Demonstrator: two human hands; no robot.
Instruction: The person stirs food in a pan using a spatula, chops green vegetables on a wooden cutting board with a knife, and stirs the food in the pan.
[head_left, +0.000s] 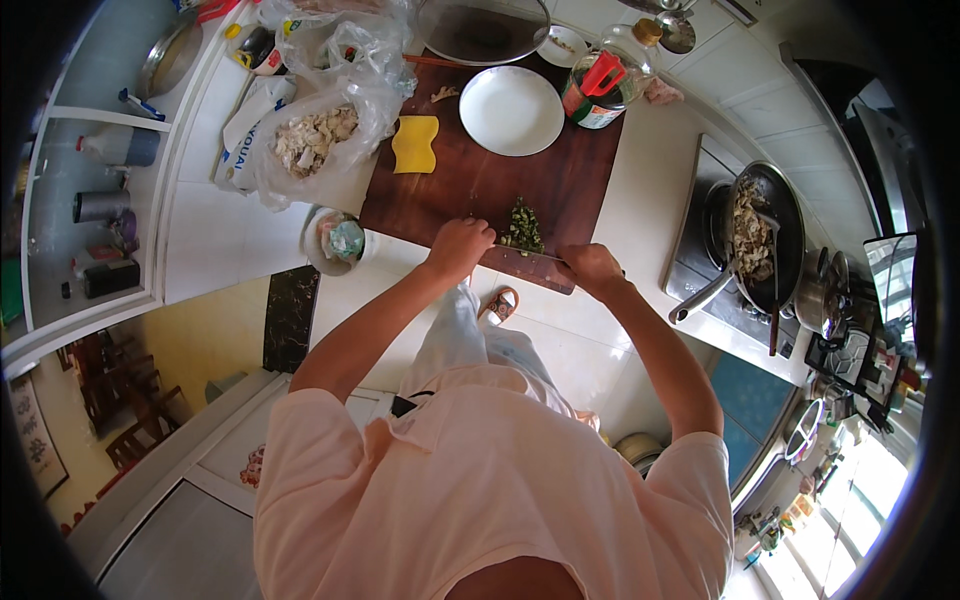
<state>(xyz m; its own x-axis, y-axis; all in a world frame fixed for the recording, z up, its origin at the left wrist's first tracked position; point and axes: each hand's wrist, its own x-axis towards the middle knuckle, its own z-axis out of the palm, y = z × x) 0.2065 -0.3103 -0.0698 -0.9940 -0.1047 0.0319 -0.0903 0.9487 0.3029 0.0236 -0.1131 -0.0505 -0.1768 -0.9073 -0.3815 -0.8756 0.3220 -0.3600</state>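
Observation:
My right hand (592, 268) grips the handle of a kitchen knife (531, 252) near the front edge of a dark wooden cutting board (487, 187). The blade appears almost edge-on as a thin line running across the board. At its far end my left hand (463, 244) has its fingers curled against the blade's tip. Just beyond the blade lies a small pile of finely chopped green vegetable (524, 227), some pieces touching it. Farther back on the board are a white plate (511, 111) and a yellow sponge cloth (415, 144).
Left of the board sits a plastic bag of pale torn food pieces (319, 139), above a lined waste bin (341, 240). An oil bottle with a red handle (604, 79) stands back right. On the stove at right, a wok (765, 232) holds food and a spatula.

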